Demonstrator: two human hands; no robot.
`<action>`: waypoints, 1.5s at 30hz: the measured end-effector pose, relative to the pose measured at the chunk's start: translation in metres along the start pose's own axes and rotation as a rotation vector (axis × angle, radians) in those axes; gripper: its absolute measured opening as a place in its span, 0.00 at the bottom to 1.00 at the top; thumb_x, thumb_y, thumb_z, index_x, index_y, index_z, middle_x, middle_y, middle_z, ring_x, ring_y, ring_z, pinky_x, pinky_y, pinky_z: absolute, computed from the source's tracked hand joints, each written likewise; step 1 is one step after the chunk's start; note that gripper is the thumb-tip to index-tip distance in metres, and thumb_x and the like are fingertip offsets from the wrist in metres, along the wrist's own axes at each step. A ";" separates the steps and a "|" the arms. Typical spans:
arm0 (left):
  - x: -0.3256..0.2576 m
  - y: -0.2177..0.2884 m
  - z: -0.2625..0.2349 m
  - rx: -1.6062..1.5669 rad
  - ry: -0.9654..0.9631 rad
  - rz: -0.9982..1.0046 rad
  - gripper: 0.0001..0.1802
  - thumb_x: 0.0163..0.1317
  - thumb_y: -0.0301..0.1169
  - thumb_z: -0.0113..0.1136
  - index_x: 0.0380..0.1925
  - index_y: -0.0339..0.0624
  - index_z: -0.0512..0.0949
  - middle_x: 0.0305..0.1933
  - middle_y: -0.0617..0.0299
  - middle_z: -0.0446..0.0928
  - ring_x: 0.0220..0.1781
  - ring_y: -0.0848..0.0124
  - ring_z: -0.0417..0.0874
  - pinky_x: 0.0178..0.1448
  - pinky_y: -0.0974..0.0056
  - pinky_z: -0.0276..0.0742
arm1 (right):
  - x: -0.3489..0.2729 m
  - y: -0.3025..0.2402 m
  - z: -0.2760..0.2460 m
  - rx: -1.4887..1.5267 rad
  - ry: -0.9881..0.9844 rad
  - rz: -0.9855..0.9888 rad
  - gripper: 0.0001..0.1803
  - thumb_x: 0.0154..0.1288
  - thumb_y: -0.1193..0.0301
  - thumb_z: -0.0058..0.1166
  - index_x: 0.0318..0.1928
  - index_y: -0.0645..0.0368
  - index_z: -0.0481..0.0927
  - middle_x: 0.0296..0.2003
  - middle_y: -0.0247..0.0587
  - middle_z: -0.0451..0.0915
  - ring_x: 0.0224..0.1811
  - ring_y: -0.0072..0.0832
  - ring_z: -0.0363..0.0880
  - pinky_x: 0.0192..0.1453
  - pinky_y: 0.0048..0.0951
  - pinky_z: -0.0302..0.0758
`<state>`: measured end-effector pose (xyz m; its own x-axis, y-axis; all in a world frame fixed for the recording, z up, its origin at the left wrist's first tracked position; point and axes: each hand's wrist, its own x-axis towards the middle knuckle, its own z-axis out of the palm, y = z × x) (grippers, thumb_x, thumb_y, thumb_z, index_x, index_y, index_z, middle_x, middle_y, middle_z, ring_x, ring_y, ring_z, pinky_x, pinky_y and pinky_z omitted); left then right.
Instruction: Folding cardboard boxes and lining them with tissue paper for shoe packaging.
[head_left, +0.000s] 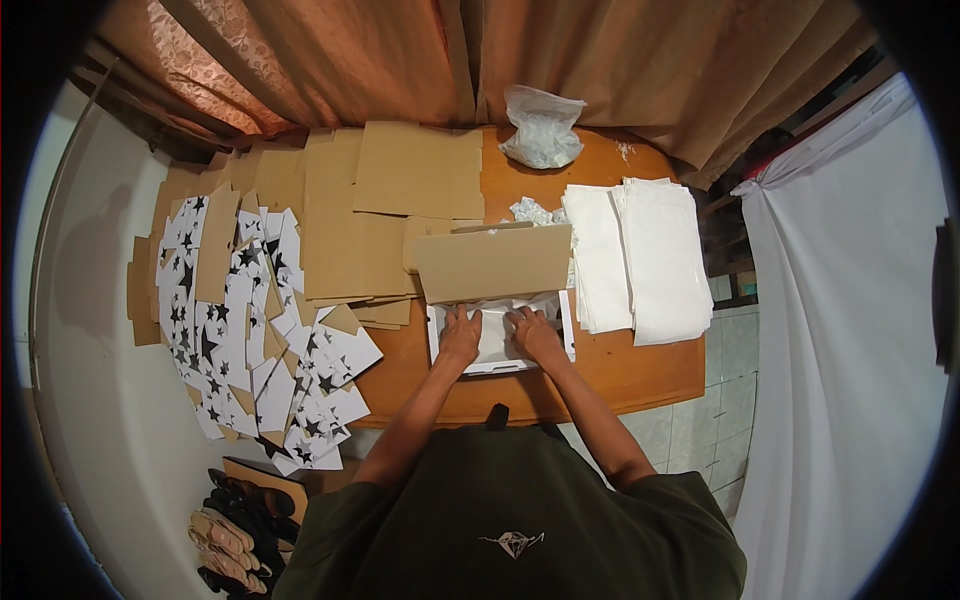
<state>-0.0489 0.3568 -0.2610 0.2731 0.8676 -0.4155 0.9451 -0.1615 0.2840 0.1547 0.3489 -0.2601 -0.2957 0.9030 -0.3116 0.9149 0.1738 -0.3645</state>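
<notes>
Near the table's front edge stands an open box (500, 367), white outside with star-free walls visible, its brown cardboard lid (496, 264) raised at the back. White paper (494, 335) lines the inside. My left hand (461, 335) reaches into the left part of the box, fingers apart and bent down onto the paper. On the other side, my right hand (532, 332) touches the paper with its fingers spread. Whether anything lies under the paper is hidden.
Flat brown cardboard pieces (345, 255) and star-printed white ones (210, 330) cover the table's left. Stacks of white paper sheets (665, 260) lie right of the box. A clear plastic bag (542, 130) sits at the back, with crumpled whitish pieces (535, 211) nearer. Shoes (225, 545) stand lower left.
</notes>
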 end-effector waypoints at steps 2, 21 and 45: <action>-0.001 0.001 0.000 -0.012 -0.042 -0.010 0.54 0.38 0.30 0.84 0.68 0.43 0.65 0.71 0.38 0.57 0.71 0.38 0.62 0.68 0.44 0.78 | -0.001 -0.001 -0.006 0.013 0.080 -0.102 0.21 0.73 0.70 0.43 0.63 0.54 0.76 0.59 0.63 0.73 0.60 0.60 0.75 0.61 0.49 0.80; -0.016 0.011 -0.009 -0.053 0.013 0.018 0.42 0.49 0.09 0.61 0.67 0.46 0.65 0.68 0.42 0.58 0.67 0.40 0.65 0.64 0.39 0.77 | 0.008 0.021 0.011 -0.094 -0.119 -0.047 0.24 0.66 0.64 0.52 0.60 0.60 0.76 0.57 0.68 0.72 0.58 0.63 0.76 0.58 0.52 0.79; -0.028 0.009 -0.005 -0.072 -0.097 0.046 0.25 0.70 0.38 0.59 0.58 0.27 0.71 0.66 0.30 0.63 0.67 0.37 0.69 0.66 0.44 0.74 | -0.011 -0.006 -0.009 0.018 -0.214 -0.002 0.23 0.68 0.57 0.56 0.53 0.65 0.82 0.57 0.67 0.74 0.57 0.60 0.79 0.62 0.49 0.79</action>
<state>-0.0492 0.3331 -0.2425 0.3354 0.8098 -0.4814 0.9169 -0.1633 0.3643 0.1551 0.3410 -0.2469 -0.3510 0.7982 -0.4895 0.9096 0.1666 -0.3806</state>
